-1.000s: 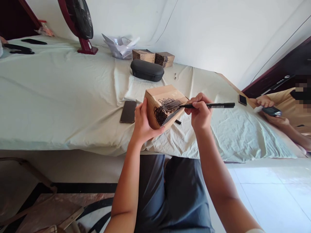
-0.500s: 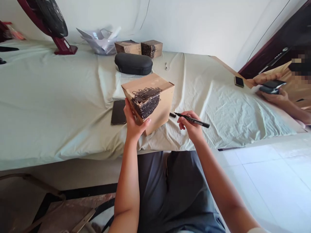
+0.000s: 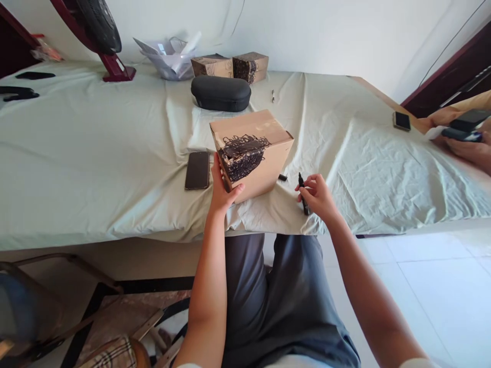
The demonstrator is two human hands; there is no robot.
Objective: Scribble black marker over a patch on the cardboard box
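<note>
A brown cardboard box (image 3: 264, 168) rests tilted on the cloth-covered table, with black scribbles over its left corner, on the top and the front side. My left hand (image 3: 224, 191) grips that corner, its thumb on the front face and the other fingers partly hidden behind the box. To the right of the box, my right hand (image 3: 315, 194) pinches a black marker (image 3: 302, 186), its tip pointing up and away from the box. The marker's black cap (image 3: 283, 177) lies on the cloth between the box and my right hand.
Left of the box lies a dark phone (image 3: 197, 170). Behind it are a black case (image 3: 221, 94), two scribbled boxes (image 3: 251, 66), a clear basket (image 3: 169, 64) of papers and a fan (image 3: 115, 69). Another person's hand (image 3: 470, 145) holds a dark object at the right, near a second phone (image 3: 401, 121).
My right hand has moved slightly away from the box, and the marker has turned from lying nearly level to pointing upward. My left hand still grips the box. The view has shifted left.
</note>
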